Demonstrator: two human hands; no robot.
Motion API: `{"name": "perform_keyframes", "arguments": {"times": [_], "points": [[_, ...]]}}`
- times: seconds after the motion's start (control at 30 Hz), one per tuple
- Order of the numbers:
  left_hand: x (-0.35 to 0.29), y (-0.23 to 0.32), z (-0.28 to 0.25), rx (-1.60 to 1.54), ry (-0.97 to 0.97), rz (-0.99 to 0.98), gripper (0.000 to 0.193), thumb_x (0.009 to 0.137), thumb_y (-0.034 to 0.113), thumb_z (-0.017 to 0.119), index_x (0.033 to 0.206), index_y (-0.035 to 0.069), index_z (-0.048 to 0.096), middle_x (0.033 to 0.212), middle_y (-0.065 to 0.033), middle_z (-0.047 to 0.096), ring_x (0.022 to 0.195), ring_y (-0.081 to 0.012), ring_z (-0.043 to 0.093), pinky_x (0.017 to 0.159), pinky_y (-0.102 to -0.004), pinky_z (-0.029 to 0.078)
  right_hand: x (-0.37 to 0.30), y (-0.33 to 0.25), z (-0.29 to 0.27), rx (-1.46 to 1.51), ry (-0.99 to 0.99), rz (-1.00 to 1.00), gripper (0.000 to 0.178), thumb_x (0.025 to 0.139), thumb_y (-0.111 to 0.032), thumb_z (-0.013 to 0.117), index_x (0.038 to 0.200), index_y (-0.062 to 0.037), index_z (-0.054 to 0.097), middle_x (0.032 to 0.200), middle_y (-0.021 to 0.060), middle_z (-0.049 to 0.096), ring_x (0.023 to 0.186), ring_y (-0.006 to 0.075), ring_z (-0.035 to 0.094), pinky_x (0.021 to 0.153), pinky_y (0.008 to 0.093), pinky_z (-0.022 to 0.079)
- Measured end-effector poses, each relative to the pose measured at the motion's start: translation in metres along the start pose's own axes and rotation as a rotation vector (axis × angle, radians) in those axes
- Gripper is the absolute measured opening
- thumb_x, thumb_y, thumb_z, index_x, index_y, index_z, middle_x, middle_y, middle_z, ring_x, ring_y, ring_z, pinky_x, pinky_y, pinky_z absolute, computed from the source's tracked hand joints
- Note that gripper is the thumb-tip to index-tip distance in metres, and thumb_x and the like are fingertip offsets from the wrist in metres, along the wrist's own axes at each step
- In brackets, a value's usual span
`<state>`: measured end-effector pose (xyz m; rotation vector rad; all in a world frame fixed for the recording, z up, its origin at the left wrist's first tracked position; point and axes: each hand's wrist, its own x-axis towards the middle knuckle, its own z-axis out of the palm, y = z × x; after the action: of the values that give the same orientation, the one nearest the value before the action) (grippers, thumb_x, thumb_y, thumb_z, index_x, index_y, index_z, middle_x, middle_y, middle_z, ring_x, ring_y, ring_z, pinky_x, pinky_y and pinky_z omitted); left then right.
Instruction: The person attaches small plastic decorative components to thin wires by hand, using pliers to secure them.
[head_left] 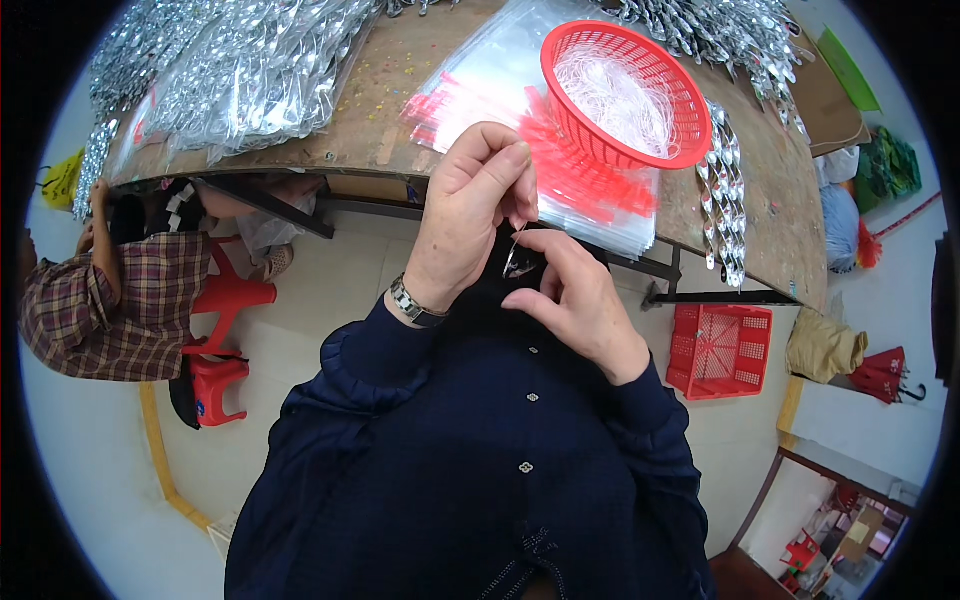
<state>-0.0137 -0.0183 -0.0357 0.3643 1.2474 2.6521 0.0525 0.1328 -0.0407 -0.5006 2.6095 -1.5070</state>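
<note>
My left hand [470, 205] is raised in the middle, its fingers closed in a pinch. Just under its fingertips hangs a small shiny silver twisted ornament [512, 262]; whether a thread joins it to the fingers is too fine to make out. Close by on the right is my right hand [580, 300], thumb and index finger apart on either side of the ornament. The index fingertip is near the ornament's upper end, and the other fingers are curled and partly hidden. Beyond both hands, a red plastic basket [695, 105] of white string [615, 95] stands on the wooden table [385, 95].
Clear plastic bags with red strips [590, 195] lie under the basket. Silver twisted ornaments [725, 190] hang over the table edge; bagged silver ones [250, 85] are piled left. A red crate [720, 350] stands on the floor. A person in a plaid shirt [120, 300] sits left.
</note>
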Motion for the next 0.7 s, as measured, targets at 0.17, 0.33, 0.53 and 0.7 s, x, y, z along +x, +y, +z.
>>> {"name": "perform_keyframes", "arguments": {"times": [0.17,0.33,0.53,0.7], "points": [[-0.002,-0.001,0.000,0.007,-0.010,-0.007,0.007,0.097,0.010,0.046,0.097,0.005,0.050,0.071,-0.0028,0.052,0.063,-0.0110,0.051,0.055,-0.0214,0.039,0.004,0.014,0.011,-0.133,0.086,-0.107,0.033,0.076,-0.009,0.071,0.105,-0.0007,0.059,0.090,0.0093,0.060,0.060,0.0153,0.055,0.059,0.0276,0.046],[-0.005,0.000,-0.002,0.015,0.032,0.004,0.007,0.097,0.011,0.046,0.097,0.005,0.050,0.072,-0.0030,0.052,0.063,-0.0107,0.051,0.053,-0.0211,0.039,0.007,0.017,0.012,-0.167,0.191,-0.217,0.012,0.079,-0.001,0.062,0.091,-0.0002,0.061,0.082,0.0097,0.062,0.070,0.0212,0.061,0.065,0.0296,0.049],[-0.011,-0.002,-0.010,0.022,0.092,-0.002,0.009,0.097,0.011,0.047,0.098,0.004,0.051,0.072,-0.0027,0.052,0.063,-0.0100,0.051,0.053,-0.0207,0.039,0.000,0.015,0.000,-0.002,0.274,-0.041,0.005,0.081,0.000,0.059,0.086,-0.0004,0.059,0.073,0.0102,0.060,0.063,0.0204,0.059,0.059,0.0289,0.046],[-0.013,-0.004,-0.013,0.026,0.081,-0.072,0.010,0.096,0.011,0.049,0.100,0.002,0.054,0.072,-0.0023,0.054,0.062,-0.0096,0.052,0.054,-0.0206,0.040,0.000,0.014,-0.010,0.114,0.319,0.016,0.005,0.087,-0.004,0.059,0.084,-0.0002,0.057,0.060,-0.0011,0.054,0.053,0.0030,0.047,0.049,0.0202,0.037]]}}
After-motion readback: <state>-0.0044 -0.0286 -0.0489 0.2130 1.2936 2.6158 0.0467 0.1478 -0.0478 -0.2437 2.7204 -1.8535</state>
